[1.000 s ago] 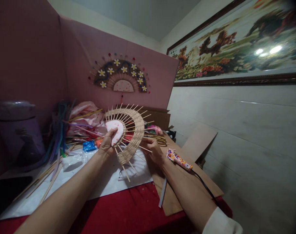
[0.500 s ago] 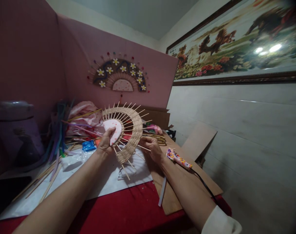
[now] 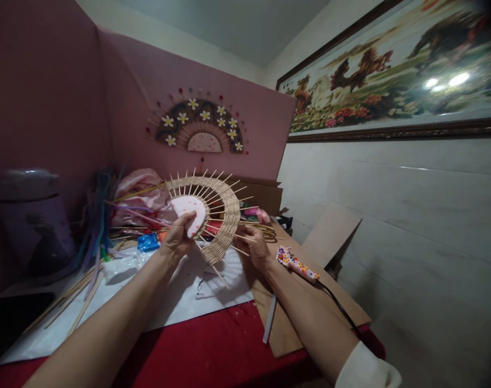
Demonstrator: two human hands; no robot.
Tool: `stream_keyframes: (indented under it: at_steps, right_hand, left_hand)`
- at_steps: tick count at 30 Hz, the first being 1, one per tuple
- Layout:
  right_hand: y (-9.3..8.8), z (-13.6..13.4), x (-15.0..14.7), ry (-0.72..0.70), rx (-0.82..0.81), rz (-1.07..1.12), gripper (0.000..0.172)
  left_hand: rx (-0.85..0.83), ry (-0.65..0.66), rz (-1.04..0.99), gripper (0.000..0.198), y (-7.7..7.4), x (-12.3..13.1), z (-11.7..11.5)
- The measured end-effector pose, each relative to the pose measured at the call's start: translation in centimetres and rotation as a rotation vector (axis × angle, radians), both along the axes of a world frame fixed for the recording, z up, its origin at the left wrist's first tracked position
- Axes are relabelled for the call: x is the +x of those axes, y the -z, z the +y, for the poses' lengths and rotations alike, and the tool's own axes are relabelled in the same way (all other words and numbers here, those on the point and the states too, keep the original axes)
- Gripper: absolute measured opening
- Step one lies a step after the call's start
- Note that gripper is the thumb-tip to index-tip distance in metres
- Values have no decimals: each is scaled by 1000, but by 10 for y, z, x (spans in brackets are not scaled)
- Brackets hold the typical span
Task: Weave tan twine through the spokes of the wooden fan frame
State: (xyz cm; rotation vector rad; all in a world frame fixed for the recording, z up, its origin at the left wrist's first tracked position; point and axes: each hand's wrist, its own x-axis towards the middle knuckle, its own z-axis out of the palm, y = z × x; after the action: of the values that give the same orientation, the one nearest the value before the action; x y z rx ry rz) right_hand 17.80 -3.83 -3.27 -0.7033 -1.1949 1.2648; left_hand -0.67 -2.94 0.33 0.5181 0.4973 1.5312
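A half-round fan frame (image 3: 225, 215) of thin wooden sticks with a woven band of tan cord hangs above the table. My left hand (image 3: 176, 237) pinches its pink dotted centre piece (image 3: 189, 207), thumb on top. My right hand (image 3: 251, 245) is closed at the frame's lower right edge, fingers on the cord and stick ends. What the right fingers pinch is too small to tell apart from the frame.
A flowered glue gun (image 3: 296, 264) with a black cable lies on a brown board (image 3: 281, 328) at the right. White paper (image 3: 181, 302) covers the red table (image 3: 213, 355). Sticks, ribbons and pink cloth (image 3: 140, 194) pile at the back left. A finished fan (image 3: 201, 126) hangs on the pink wall.
The frame has turned a little clockwise and risen slightly. My right hand has shifted along the rim, closer to the woven band. The left hand keeps its grip.
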Motion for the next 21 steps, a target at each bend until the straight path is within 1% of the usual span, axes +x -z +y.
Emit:
stream_keyframes:
  at_steps: [2, 4, 6, 9, 13, 16, 19, 21]
  right_hand:
    - [-1, 0, 0, 11, -4, 39, 18]
    - [-3, 0, 0, 22, -17, 62, 20]
    - [-4, 0, 0, 39, -42, 70, 19]
    - [-4, 0, 0, 30, -81, 38, 17]
    - [-1, 0, 1, -59, -128, -61, 23]
    - [0, 1, 2, -129, -154, -67, 29]
    - [0, 1, 3, -113, -165, -37, 31]
    - [0, 2, 3, -99, -169, -35, 31]
  left_hand:
    - [75, 24, 16, 15, -2, 0, 0]
    - [104, 43, 14, 16, -3, -2, -2]
    - [85, 43, 7, 14, -3, -6, -5]
    - [50, -6, 3, 13, 1, -14, -8]
    - [67, -17, 26, 13, 6, -21, -10]
    - [42, -33, 1, 13, 8, -21, -10]
    - [-47, -54, -25, 19, 8, -20, -11]
    - [-72, -59, -51, 21, 8, -19, -11]
